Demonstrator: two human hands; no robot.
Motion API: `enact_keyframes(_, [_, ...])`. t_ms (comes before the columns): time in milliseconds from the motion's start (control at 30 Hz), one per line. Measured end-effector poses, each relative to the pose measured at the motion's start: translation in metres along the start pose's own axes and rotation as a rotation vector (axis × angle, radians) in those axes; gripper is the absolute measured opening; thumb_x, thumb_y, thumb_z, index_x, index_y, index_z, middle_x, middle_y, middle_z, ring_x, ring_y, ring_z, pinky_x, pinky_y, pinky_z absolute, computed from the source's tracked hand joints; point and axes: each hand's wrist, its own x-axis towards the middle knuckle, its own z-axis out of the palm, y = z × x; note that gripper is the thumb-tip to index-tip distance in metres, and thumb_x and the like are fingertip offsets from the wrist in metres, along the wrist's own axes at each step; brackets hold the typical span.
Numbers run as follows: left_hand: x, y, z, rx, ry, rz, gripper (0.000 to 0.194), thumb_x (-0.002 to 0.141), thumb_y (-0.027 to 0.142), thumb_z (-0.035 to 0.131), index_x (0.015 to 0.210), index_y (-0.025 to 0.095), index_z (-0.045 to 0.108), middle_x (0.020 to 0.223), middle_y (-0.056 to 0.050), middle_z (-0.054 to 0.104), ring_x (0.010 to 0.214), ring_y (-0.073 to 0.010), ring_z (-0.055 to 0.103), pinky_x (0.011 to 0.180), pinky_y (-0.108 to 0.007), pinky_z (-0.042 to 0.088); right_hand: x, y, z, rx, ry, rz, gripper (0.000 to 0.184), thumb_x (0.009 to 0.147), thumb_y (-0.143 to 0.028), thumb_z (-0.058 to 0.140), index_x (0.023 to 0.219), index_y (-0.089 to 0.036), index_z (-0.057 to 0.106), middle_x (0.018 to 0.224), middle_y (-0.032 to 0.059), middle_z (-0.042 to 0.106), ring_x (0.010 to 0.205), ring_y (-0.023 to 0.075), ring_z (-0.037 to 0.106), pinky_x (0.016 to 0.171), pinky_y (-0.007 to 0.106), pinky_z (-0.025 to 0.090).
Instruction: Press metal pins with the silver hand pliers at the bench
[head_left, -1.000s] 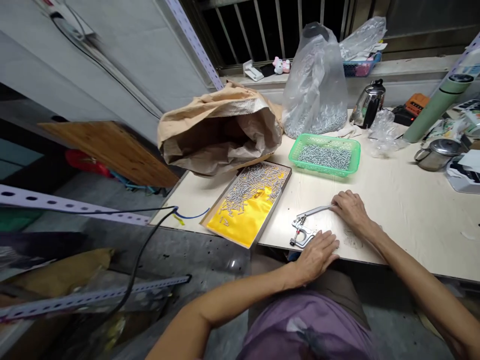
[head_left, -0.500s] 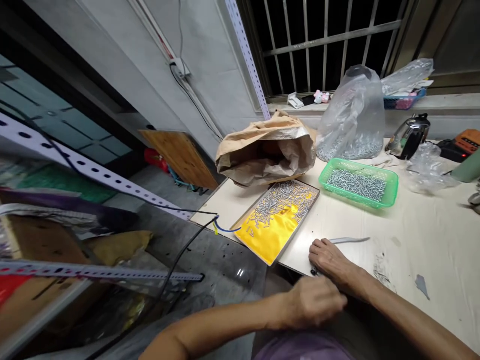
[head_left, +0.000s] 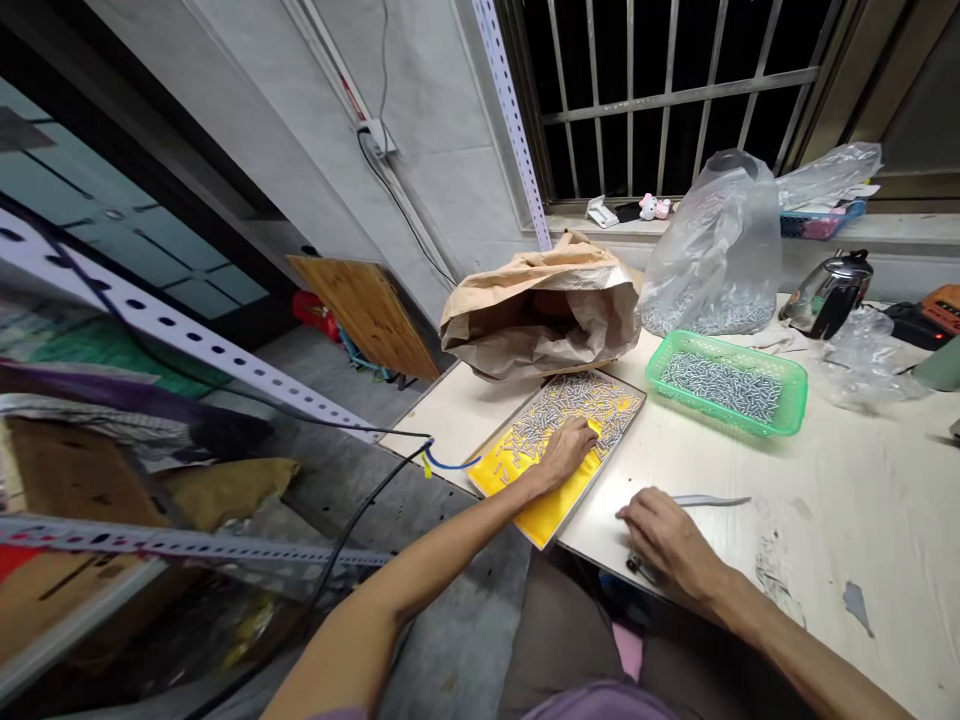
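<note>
In the head view, we are resting our left hand (head_left: 568,450) on the yellow-lined tray (head_left: 546,518), fingertips among the small metal pins (head_left: 534,412). We cannot tell whether those fingers are pinching any pins, which are lying thickest beyond the hand. We are keeping our right hand (head_left: 670,540) at the table edge, right of the tray, over a metal hand tool whose lever (head_left: 712,500) is showing just beyond the knuckles and whose dark knob (head_left: 632,565) is peeking out below the fingers. Our palm is hiding the rest, so we cannot tell whether this hand is closing on the tool. Beyond the left hand, a brown paper bag (head_left: 540,335) is gaping open at the tray's far end. Beyond the right hand, a green plastic basket (head_left: 793,405) is holding more pins on the tabletop (head_left: 855,500), and a clear plastic bag (head_left: 724,225) is standing behind it.
</note>
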Motion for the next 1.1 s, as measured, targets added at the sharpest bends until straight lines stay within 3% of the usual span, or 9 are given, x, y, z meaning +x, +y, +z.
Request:
enact_keyframes(133, [-0.003,-0.005,-0.002,0.042,-0.054,-0.02,0.02,0.088,0.015,0.046,0.08,0.015,0.063,0.084,-0.006,0.06,0.084,-0.0171,0.053,0.078,-0.029,0.043,0.028,0.034,-0.059,-0.032,0.31,0.1,0.023,0.093,-0.019,0.038,0.101,-0.02,0.059,0.085,0.0054,0.057,0.083,0.0177,0.056,0.074,0.032,0.048])
enact_keyframes(233, [-0.011,-0.006,-0.004,0.118,-0.106,-0.055,0.023,0.089,0.013,0.04,0.082,0.014,0.062,0.084,-0.007,0.058,0.082,-0.0171,0.051,0.075,-0.028,0.042,0.041,0.068,-0.097,-0.306,0.368,0.278,0.026,0.09,-0.023,0.043,0.109,-0.018,0.06,0.098,0.0107,0.058,0.093,0.024,0.055,0.08,0.04,0.047])
enact_keyframes(300, [-0.015,-0.005,-0.006,0.154,-0.123,-0.039,0.023,0.09,0.014,0.039,0.083,0.014,0.061,0.088,-0.007,0.057,0.085,-0.0172,0.05,0.073,-0.027,0.041,0.038,0.08,-0.105,-0.411,0.346,0.35,0.03,0.089,-0.025,0.044,0.114,-0.017,0.059,0.106,0.0136,0.057,0.1,0.0277,0.053,0.084,0.044,0.046])
enact_keyframes(400, [-0.015,-0.001,-0.012,0.13,-0.133,0.005,0.022,0.089,0.013,0.04,0.08,0.015,0.06,0.089,-0.004,0.056,0.085,-0.0158,0.049,0.075,-0.026,0.041,0.016,0.072,-0.092,-0.398,0.253,0.335,0.031,0.091,-0.028,0.04,0.113,-0.017,0.06,0.109,0.0139,0.058,0.102,0.0273,0.054,0.086,0.044,0.046])
enact_keyframes(533, [-0.011,0.009,-0.028,-0.005,-0.121,-0.025,0.02,0.083,0.012,0.045,0.069,0.014,0.059,0.079,-0.005,0.059,0.079,-0.0156,0.053,0.074,-0.026,0.042,-0.029,0.034,-0.062,-0.262,0.118,0.305,0.031,0.094,-0.028,0.036,0.104,-0.018,0.063,0.104,0.0121,0.061,0.096,0.0242,0.058,0.081,0.04,0.049])
enact_keyframes(600, [-0.013,0.022,-0.033,-0.17,-0.109,-0.091,0.016,0.082,0.014,0.048,0.072,0.014,0.062,0.075,-0.004,0.06,0.073,-0.0145,0.055,0.07,-0.025,0.043,-0.051,0.015,-0.054,-0.199,0.07,0.334,0.03,0.094,-0.027,0.036,0.103,-0.019,0.063,0.099,0.0107,0.062,0.091,0.0221,0.059,0.078,0.037,0.049])
enact_keyframes(667, [-0.021,0.041,-0.034,-0.432,-0.199,-0.224,0.014,0.081,0.02,0.052,0.078,0.014,0.064,0.065,0.0,0.059,0.059,-0.0113,0.054,0.061,-0.022,0.043,-0.069,0.001,-0.05,-0.163,0.038,0.375,0.028,0.094,-0.026,0.037,0.103,-0.02,0.062,0.095,0.0096,0.062,0.086,0.0207,0.058,0.075,0.035,0.049])
enact_keyframes(833, [-0.047,0.089,-0.014,-0.791,-0.564,-0.508,0.026,0.071,0.036,0.064,0.078,0.011,0.067,0.047,0.007,0.046,0.039,-0.0057,0.038,0.041,-0.018,0.028,-0.098,-0.015,-0.039,-0.167,-0.022,0.463,0.026,0.094,-0.024,0.037,0.104,-0.018,0.06,0.09,0.0092,0.06,0.08,0.0207,0.054,0.069,0.034,0.046])
enact_keyframes(1100, [-0.054,0.094,0.009,-0.722,-0.655,-0.543,0.042,0.062,0.051,0.066,0.069,0.01,0.067,0.045,0.007,0.041,0.041,-0.0047,0.03,0.042,-0.02,0.02,-0.111,-0.02,-0.022,-0.208,-0.026,0.498,0.024,0.093,-0.018,0.038,0.098,-0.018,0.061,0.079,0.0059,0.057,0.074,0.0188,0.052,0.066,0.031,0.039])
